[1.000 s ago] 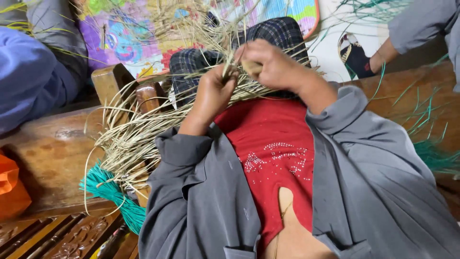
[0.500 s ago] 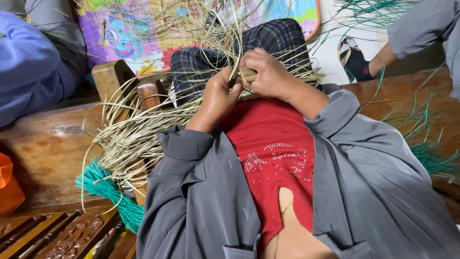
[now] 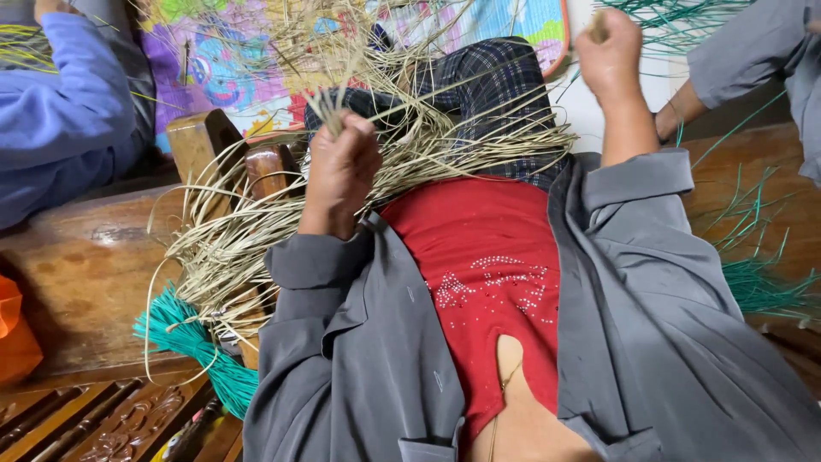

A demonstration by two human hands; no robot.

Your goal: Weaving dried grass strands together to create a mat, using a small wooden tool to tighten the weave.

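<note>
Straw strands (image 3: 402, 162) run left-right across lap; left hand (image 3: 340, 171) grip clenched on tuft, right hand (image 3: 609, 51) fisted.

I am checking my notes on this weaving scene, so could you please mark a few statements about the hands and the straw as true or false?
1. The left hand grips a tuft of pale straw strands. True.
2. The right hand rests flat on the red shirt. False: it is raised, well above the lap.
3. The two hands are clasped together. False: they are far apart.
4. A bundle of teal strands lies by the wooden bench on the left. True.
5. The person's jacket is bright yellow. False: it is grey.
</note>
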